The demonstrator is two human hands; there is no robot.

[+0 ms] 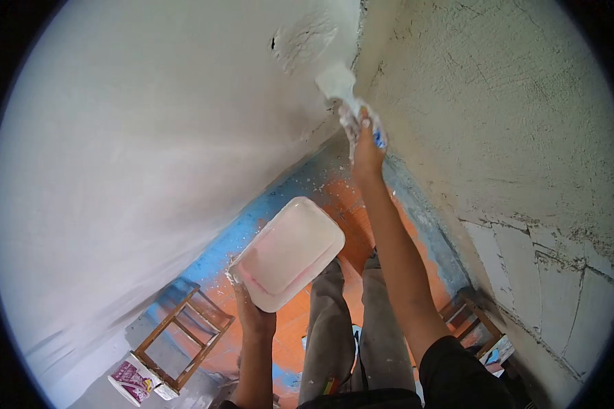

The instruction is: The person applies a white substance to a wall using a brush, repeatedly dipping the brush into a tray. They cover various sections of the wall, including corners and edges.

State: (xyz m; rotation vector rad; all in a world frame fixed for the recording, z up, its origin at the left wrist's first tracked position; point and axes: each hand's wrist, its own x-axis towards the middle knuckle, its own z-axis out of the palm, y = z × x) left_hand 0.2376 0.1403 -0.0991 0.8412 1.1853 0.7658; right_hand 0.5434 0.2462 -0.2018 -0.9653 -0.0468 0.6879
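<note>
We're gripping a spreader point(335, 83) in our right hand point(368, 153), a tray point(293, 249) in left hand point(256, 318) (left wall point(150, 102) mostly smooth, one patch point(307, 44) rough).

Orange floor point(293, 334), blue edges point(218, 238), white tray point(293, 253).

Right hand point(367, 140) raised and clenched, arm outstretched; left hand point(254, 310) lower, forearm upright.

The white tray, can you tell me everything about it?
The white tray looks like plastic: a rectangle with rounded corners and a raised rim. Pinkish patches show inside, and white bits show at its left corner. The left hand holds it near there, above the orange floor.
</note>
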